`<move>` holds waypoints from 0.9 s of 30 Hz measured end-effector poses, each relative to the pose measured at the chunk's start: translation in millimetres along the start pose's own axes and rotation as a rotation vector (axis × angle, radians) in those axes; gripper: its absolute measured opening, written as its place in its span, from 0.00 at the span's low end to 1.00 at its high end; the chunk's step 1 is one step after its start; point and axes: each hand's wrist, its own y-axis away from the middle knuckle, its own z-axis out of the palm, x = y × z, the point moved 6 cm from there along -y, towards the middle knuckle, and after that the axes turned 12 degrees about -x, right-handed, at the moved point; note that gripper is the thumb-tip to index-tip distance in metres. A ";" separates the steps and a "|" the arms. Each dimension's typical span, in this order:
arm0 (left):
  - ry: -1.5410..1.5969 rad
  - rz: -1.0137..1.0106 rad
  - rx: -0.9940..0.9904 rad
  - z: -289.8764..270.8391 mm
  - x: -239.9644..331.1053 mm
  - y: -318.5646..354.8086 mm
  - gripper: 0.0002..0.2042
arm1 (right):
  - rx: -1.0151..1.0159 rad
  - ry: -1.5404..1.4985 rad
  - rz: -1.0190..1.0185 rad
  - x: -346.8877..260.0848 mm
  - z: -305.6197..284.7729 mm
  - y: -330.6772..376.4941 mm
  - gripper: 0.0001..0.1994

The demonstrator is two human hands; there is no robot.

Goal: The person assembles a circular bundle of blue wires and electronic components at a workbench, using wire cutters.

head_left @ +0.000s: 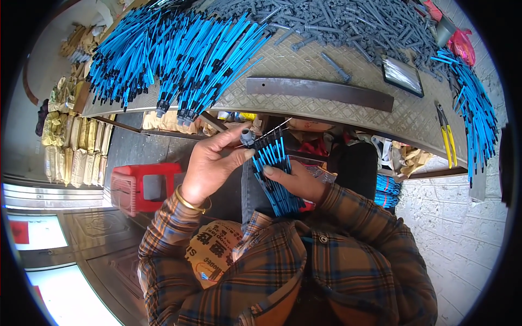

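Observation:
My left hand [212, 160] pinches a grey plastic fitting [247, 137] with a round open end between thumb and fingers. Beside it, my right hand [300, 183] is closed round a bundle of thin blue tubes [278, 196] with black tips, its thumb lying across them. The fitting sits at the upper left end of this bundle; whether the two are joined, I cannot tell. Thin dark rods stick out behind the black tips. Both hands are over my lap, just in front of the table edge. The fingers behind the bundle are hidden.
On the patterned table [304, 62] lie piled blue tubes [179, 49], a heap of grey plastic parts [348, 24], a dark metal bar [321, 92], a black-framed tray [402, 76] and yellow-handled pliers [447, 138]. A red stool [144, 185] stands left; more blue tubes [476, 108] hang right.

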 end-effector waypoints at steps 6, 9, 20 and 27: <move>-0.017 0.032 0.076 -0.6 -4.5 1.5 0.19 | 0.068 0.014 -0.017 -4.2 6.4 2.4 0.24; 0.162 0.057 0.017 1.9 -1.8 -0.1 0.18 | 0.078 -0.038 -0.067 -3.4 6.8 3.1 0.25; 0.216 0.047 -0.169 2.6 2.2 -1.7 0.18 | -0.157 -0.148 0.011 2.1 6.1 2.3 0.27; 0.344 -0.039 -0.093 8.2 3.1 -0.8 0.16 | -0.132 -0.178 -0.002 -1.3 7.7 6.4 0.24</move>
